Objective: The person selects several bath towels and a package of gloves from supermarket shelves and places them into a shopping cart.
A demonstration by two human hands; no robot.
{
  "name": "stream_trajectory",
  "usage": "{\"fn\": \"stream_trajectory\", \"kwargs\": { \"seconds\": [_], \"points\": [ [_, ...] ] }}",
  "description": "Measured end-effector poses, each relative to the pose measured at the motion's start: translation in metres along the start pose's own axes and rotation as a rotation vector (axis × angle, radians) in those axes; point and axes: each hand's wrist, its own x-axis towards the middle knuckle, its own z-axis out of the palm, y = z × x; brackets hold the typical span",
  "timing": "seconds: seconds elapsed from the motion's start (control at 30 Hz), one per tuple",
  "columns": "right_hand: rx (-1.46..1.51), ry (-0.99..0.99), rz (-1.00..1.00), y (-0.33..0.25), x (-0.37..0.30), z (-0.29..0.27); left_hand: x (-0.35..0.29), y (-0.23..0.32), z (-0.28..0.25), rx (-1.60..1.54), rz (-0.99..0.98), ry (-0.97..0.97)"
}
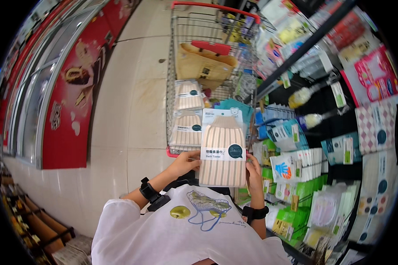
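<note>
I hold a flat pack with a beige striped towel (pixel 222 152) upright in front of my chest. My left hand (pixel 185 163) grips its left edge and my right hand (pixel 253 173) grips its right edge. Just beyond the pack stands a metal shopping cart (pixel 170 84) with red trim. Two more striped towel packs (pixel 188 114) lie in the cart, one behind the other, along with a tan bag (pixel 201 65) farther back.
Store shelves (pixel 323 132) full of hanging packets and cleaning goods run along my right. A long chest freezer with red picture panels (pixel 70 97) lines the left side. Pale floor tiles (pixel 137 115) stretch between them.
</note>
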Motion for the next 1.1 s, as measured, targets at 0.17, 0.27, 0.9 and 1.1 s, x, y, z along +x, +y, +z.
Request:
{"fn": "stream_trajectory", "kwargs": {
  "seconds": [0.17,0.27,0.9,1.1],
  "points": [
    [-0.076,-0.095,0.130,0.009,0.029,0.041,-0.018,-0.034,-0.015,-0.165,0.054,0.298],
    [-0.006,-0.202,0.237,0.033,0.045,0.050,-0.020,-0.052,-0.028,-0.147,0.008,0.349],
    [0.014,-0.227,0.452,0.050,0.053,0.063,0.011,-0.077,-0.068,-0.110,-0.092,0.476],
    [0.026,-0.189,0.464,0.066,0.062,0.060,0.005,-0.063,-0.067,-0.223,-0.084,0.470]
  ]
}}
